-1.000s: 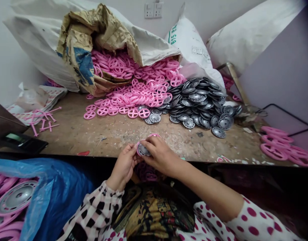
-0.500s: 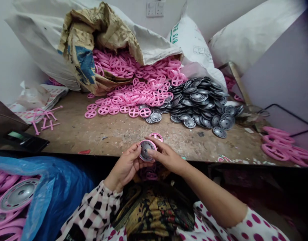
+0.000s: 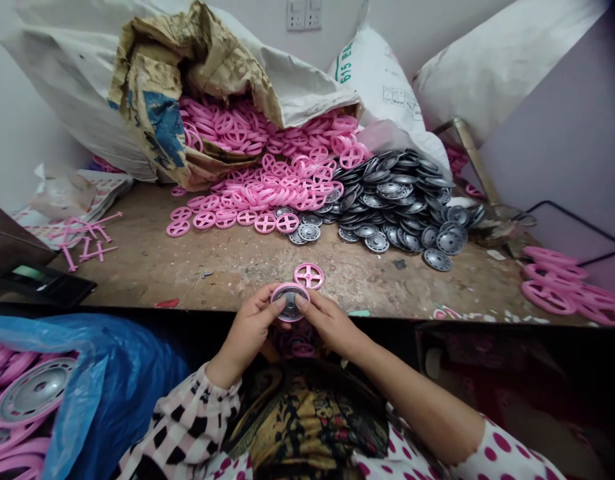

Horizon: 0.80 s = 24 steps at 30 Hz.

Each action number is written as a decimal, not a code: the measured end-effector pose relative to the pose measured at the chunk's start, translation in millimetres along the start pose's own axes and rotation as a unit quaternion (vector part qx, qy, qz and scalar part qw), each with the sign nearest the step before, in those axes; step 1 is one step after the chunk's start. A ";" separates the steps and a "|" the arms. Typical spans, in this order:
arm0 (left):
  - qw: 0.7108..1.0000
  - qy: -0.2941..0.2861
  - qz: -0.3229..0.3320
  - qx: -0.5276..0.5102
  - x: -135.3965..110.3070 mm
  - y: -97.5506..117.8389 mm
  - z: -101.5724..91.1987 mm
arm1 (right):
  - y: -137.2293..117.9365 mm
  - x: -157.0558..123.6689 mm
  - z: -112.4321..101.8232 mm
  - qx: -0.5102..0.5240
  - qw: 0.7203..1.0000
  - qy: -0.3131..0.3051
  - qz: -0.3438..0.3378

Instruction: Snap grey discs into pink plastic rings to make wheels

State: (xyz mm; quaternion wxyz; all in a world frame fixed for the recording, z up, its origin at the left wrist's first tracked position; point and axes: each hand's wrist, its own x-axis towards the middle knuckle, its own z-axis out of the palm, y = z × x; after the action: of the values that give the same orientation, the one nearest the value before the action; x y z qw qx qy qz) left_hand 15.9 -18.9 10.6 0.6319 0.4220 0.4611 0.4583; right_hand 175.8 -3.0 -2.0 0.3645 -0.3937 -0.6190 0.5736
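Between my two hands, just off the table's front edge, is a toy wheel point(image 3: 290, 305): a pink rim with a grey hubcap disc inside it. My left hand point(image 3: 256, 320) grips its left side, the thumb lying on the grey face. On the other side my right hand point(image 3: 330, 320) holds it the same way, thumb pressed on the disc. The fingers beneath the wheel are mostly hidden. A single pink spoked wheel point(image 3: 309, 275) lies flat on the table right behind my hands.
Beyond are heaped pink wheels point(image 3: 267, 190) spilling from a sack point(image 3: 152, 93), beside piled grey discs point(image 3: 387, 200). Pink axle-like sticks point(image 3: 87, 240) and a dark phone-like device point(image 3: 47, 283) lie left. A blue bag point(image 3: 122, 373) of wheels stands lower left; larger pink rings point(image 3: 550, 297) lie right.
My right hand has drawn back to the wheel's right side, and both thumbs now press the disc. The wheel has tilted. The loose pink wheel behind is more exposed.
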 end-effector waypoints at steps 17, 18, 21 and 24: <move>0.983 0.101 0.056 -0.141 1.3 -8.5 20.4 | -18.6 3.9 18.6 -0.030 0.980 0.168 -0.106; 0.980 0.114 0.058 -0.155 1.9 -8.0 19.4 | -15.8 1.0 22.2 -0.060 0.979 0.156 -0.116; 0.981 0.118 0.056 -0.146 1.4 -4.4 14.9 | -9.7 -2.5 19.7 -0.175 0.964 0.152 -0.133; 0.987 0.092 0.052 -0.119 -1.5 -1.6 13.5 | -12.8 2.6 6.7 -0.206 0.958 0.159 -0.121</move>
State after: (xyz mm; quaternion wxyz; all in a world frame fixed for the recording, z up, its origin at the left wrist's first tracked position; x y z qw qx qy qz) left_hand 29.1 -22.2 12.3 0.6081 0.3231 0.4366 0.5790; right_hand 167.8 -3.9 10.3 0.4356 -0.4684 -0.7010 0.3152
